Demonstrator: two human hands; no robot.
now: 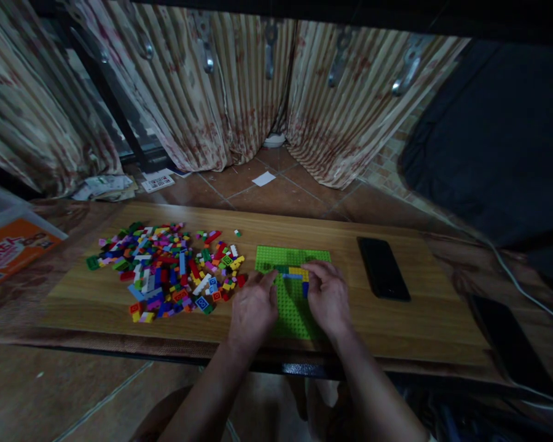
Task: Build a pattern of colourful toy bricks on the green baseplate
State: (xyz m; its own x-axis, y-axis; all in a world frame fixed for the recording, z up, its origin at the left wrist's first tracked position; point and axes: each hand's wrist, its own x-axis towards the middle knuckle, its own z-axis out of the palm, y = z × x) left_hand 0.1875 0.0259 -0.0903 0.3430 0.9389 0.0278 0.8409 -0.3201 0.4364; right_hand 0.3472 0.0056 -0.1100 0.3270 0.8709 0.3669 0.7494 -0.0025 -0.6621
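Centrally laid: a green baseplate (295, 319) is set flat on the wooden board (428, 328).
On its studs: a dark green brick (282, 269), yellow bricks (297, 271) and a light blue brick (292, 276) are grouped near the upper middle, with a blue brick (305, 290) below at the right.
Left hand (253, 307): its fingers are bent and brought to the group's left end; whether a brick is pinched cannot be told.
Right hand (329, 298): its thumb and index finger are curved beside the yellow and blue bricks; whether they are clamped on 1 cannot be told.
Scattered at left: many-coloured loose bricks (152, 264) are heaped on the board.
At right: 1 black phone (383, 268) is laid on the board, well apart from the bricks.
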